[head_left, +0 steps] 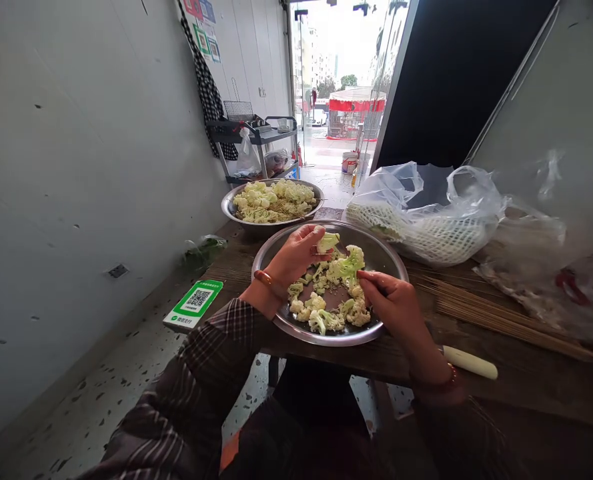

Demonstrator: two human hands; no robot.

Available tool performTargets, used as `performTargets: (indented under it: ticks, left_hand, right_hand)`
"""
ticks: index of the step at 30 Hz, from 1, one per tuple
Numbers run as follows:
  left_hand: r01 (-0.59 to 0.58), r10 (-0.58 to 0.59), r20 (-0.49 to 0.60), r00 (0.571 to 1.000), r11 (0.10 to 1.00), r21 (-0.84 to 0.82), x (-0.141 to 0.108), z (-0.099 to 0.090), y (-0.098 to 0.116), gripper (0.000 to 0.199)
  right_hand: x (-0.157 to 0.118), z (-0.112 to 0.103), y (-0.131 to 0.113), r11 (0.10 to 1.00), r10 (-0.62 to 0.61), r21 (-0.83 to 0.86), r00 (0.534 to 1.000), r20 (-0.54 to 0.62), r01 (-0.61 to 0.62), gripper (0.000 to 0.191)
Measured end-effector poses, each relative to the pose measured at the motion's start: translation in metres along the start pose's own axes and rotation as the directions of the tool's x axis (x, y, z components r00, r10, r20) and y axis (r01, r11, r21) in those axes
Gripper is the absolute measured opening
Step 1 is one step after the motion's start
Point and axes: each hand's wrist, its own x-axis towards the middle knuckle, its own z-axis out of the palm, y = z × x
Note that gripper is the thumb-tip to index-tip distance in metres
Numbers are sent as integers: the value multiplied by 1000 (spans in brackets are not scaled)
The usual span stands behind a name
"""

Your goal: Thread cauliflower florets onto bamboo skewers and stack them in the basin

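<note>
Over a wide metal bowl (pixel 326 339), my left hand (pixel 299 253) is closed around a piece of cauliflower (pixel 328 241), its pale stem pointing right. My right hand (pixel 389 297) pinches a smaller cauliflower floret (pixel 352 263) between thumb and fingers, at the bowl's right side. The two pieces are apart. Below both hands, loose cauliflower florets (pixel 321 319) lie scattered over the bottom of the bowl. A knife with a cream handle (pixel 470 362) rests on the table by my right wrist; its blade is mostly hidden under my forearm.
Behind stands a second bowl (pixel 231 212) heaped with cauliflower and thin sticks. Plastic bags (pixel 441 230) with net-wrapped contents lie at the right, near a bundle of wooden skewers (pixel 496 313). A green QR-code card (pixel 195 303) sits at the table's left edge. A wheeled cart (pixel 261 139) is farther back.
</note>
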Motion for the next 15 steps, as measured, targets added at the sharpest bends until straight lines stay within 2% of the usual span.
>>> performTargets:
  ticks: [3, 8, 15]
  left_hand:
    - [-9, 10, 22, 1000, 999, -54, -1, 2, 1, 36]
    - [-78, 75, -33, 997, 992, -101, -3, 2, 5, 29]
    - [-108, 96, -82, 992, 983, -150, -4, 4, 7, 22]
  right_hand:
    - [-1, 0, 0, 1000, 4, 11, 1000, 6, -4, 37]
    - [-1, 0, -1, 1000, -1, -12, 999, 37, 1, 39]
    - [0, 0, -5, 997, -23, -75, 998, 50, 27, 40]
